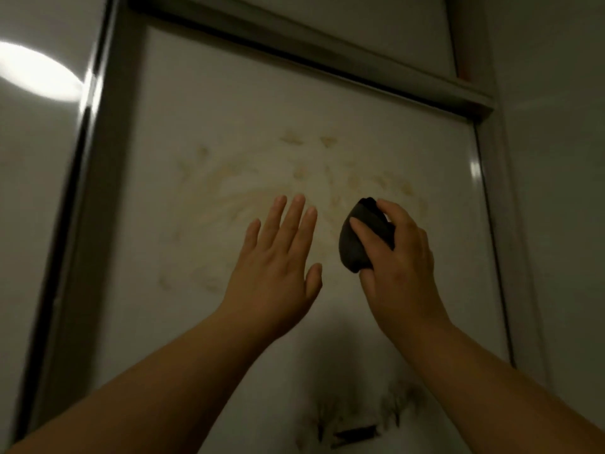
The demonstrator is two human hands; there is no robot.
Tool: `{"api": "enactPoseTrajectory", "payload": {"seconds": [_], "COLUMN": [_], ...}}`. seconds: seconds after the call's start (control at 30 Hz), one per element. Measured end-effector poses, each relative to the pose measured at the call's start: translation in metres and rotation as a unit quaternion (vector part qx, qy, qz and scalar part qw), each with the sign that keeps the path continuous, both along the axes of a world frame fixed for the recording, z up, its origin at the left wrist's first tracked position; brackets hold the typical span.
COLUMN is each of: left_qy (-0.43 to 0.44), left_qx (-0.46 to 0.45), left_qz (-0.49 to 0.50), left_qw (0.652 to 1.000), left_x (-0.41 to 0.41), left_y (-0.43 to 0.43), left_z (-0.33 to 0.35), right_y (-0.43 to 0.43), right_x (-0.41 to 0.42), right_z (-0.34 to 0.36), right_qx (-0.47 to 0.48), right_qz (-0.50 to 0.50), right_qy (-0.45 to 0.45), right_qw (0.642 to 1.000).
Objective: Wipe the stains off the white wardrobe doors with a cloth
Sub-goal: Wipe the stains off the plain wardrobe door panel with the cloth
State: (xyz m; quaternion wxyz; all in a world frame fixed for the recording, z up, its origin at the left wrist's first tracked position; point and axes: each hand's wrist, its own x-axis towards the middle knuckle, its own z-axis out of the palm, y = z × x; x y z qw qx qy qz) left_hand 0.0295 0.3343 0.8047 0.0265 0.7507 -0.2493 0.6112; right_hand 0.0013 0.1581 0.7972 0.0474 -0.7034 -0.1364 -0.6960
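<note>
A white wardrobe door (229, 93) fills the view, framed in grey metal. Yellowish smeared stains (229, 181) spread across its middle, and dark blackish marks (357, 421) sit lower down. My left hand (278, 260) is raised flat with straight fingers in front of the stained area; whether it touches the door I cannot tell. My right hand (399, 257) grips a bunched dark cloth (357, 237), held against or just in front of the door at the right side of the yellow stains.
The grey frame (95, 191) runs down the left side and across the top of the door. A glossy neighbouring panel (39, 158) on the left reflects a bright lamp. A plain wall (556, 158) stands on the right.
</note>
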Motion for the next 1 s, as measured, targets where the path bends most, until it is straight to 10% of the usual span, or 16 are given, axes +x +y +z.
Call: {"api": "enactPoseTrajectory", "payload": {"seconds": [1.0], "left_qy": [-0.064], "left_qx": [-0.013], "left_qz": [0.244], "left_qw": [0.968], "left_x": [0.075], "left_y": [0.2], "left_z": [0.106], "right_y": [0.192], "right_x": [0.161], "right_z": [0.166], "right_qx": [-0.02], "right_qz": [0.254], "right_qy": [-0.13], "right_qw": [0.958]}}
